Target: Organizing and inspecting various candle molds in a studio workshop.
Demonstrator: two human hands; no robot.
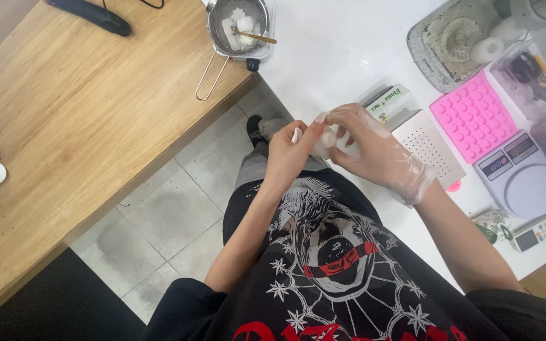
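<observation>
Perforated white box (428,146) and pink mould (473,115) just beyond; gloved right hand (374,151) and bare left hand (289,155), each grip pinching crumpled clear glove (325,140).

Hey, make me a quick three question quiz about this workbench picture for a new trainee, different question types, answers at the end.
1. True or false: the right hand wears a clear plastic glove.
2. Multiple choice: the pink silicone mould lies A) on the wooden table, B) on the white counter next to the grey kitchen scale, C) on the floor.
3. Fill in: the small metal pot with white chunks and a wooden stick stands at the edge of the ______ table.

Key: 1 true. 2 B. 3 wooden. The left hand is bare; both hands pinch a small white piece between them.
</observation>
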